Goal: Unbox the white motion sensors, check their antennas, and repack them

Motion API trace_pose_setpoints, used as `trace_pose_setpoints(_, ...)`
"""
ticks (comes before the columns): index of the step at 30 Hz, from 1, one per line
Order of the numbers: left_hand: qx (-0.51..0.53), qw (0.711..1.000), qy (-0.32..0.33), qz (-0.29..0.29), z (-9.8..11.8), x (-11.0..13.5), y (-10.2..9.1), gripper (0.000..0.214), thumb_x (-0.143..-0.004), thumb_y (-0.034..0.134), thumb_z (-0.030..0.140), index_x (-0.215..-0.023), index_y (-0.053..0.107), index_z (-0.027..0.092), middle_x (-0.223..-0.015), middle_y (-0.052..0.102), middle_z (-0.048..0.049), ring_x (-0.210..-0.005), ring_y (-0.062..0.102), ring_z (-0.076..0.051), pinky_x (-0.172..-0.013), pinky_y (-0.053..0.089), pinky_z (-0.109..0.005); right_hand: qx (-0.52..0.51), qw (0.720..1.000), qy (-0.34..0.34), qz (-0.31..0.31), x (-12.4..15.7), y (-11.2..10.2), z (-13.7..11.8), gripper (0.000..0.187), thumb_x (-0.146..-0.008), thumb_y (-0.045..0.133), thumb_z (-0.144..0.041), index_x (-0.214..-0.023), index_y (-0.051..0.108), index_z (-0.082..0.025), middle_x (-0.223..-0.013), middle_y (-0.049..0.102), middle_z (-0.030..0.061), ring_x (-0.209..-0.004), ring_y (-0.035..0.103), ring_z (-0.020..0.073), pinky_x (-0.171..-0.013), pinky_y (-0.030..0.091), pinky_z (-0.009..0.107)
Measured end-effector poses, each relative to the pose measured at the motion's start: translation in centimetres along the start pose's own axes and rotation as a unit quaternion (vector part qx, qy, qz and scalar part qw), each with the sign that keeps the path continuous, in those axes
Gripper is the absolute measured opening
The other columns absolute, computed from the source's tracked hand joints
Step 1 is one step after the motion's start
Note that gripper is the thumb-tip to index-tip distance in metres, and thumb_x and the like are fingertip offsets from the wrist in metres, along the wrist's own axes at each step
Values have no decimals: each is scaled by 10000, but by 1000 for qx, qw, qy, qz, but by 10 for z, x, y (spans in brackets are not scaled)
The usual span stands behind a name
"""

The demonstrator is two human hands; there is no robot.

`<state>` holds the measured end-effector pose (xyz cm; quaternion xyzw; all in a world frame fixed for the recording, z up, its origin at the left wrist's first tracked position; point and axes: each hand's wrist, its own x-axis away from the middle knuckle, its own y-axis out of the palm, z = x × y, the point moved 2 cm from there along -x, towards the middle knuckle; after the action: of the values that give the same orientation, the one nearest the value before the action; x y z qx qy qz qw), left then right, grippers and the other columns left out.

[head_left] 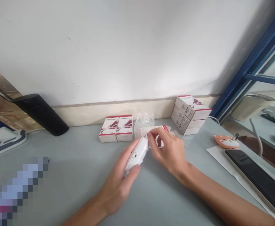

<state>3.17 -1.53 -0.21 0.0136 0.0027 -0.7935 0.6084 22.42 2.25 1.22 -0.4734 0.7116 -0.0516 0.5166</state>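
A white plastic device (136, 154) with a small dark slot in its side is tilted up over the table. My left hand (118, 185) is wrapped round its lower part, thumb on the near side and fingers along the far side. At its upper end, my right hand (170, 152) pinches with thumb and forefinger; the exact part between the fingertips is too small to make out. Just behind my right hand lies a white and red carton (166, 128), partly hidden by the fingers. A clear plastic bag (145, 121) rests beside it.
Two small red-and-white boxes (115, 128) stand side by side near the wall. More are stacked (191, 116) at back right. A phone (257, 179) lies on paper at right, near an orange animal-faced case (226, 142). A black cylinder (40, 114) leans at left.
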Motion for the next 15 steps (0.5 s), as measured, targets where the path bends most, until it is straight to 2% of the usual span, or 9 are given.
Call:
trace_pose_setpoints(2, 8, 1000, 1, 5, 1, 0, 0, 645, -901, 752, 221, -1517, 593, 329, -1643, 497, -23, -1580, 320, -348, -1243, 335, -381, 0, 1000, -21, 5, 1, -1, -2, 164, -1014, 559, -294, -889, 651, -240, -712, 696, -30, -525, 567, 104, -523, 328, 242)
trace_pose_setpoints(4, 26, 999, -12, 23, 0, -1, -2, 641, -912, 746, 245, -1527, 581, 322, -1599, 542, -50, -1513, 414, -348, -1164, 412, -364, 5, 998, -55, 9, 1, -1, -5, 165, -1015, 562, -278, -879, 645, -238, -719, 697, -30, -550, 582, 105, -528, 338, 247)
trace_pose_setpoints(7, 47, 997, -39, 55, -3, -3, -5, 691, -941, 720, 345, -1592, 486, 335, -1378, 679, -88, -1159, 644, -301, -957, 516, -363, 15, 995, -95, 17, 3, -2, -9, 166, -1017, 567, -266, -872, 642, -234, -701, 677, -36, -531, 565, 97, -514, 333, 253)
trace_pose_setpoints(9, 82, 994, -44, 60, -2, -5, -6, 729, -952, 691, 384, -1625, 420, 316, -1202, 718, -89, -958, 661, -262, -860, 531, -372, 7, 995, -103, 5, 4, 0, -10, 162, -1024, 556, -262, -893, 646, -233, -715, 679, -33, -529, 567, 95, -511, 339, 251)
trace_pose_setpoints(12, 138, 989, -29, 47, 2, -7, -6, 721, -943, 671, 373, -1613, 427, 262, -1074, 712, -89, -907, 642, -263, -811, 531, -384, -19, 994, -106, -27, 7, 4, -10, 145, -1039, 544, -265, -934, 639, -234, -786, 703, -20, -587, 618, 103, -525, 362, 247)
trace_pose_setpoints(15, 125, 991, 3, 39, 6, -4, -7, 669, -941, 665, 388, -1571, 489, 246, -1059, 710, -94, -929, 632, -278, -831, 524, -396, -52, 993, -85, -56, 9, 7, -8, 95, -1036, 539, -261, -968, 600, -236, -825, 718, -17, -627, 650, 114, -526, 367, 250)
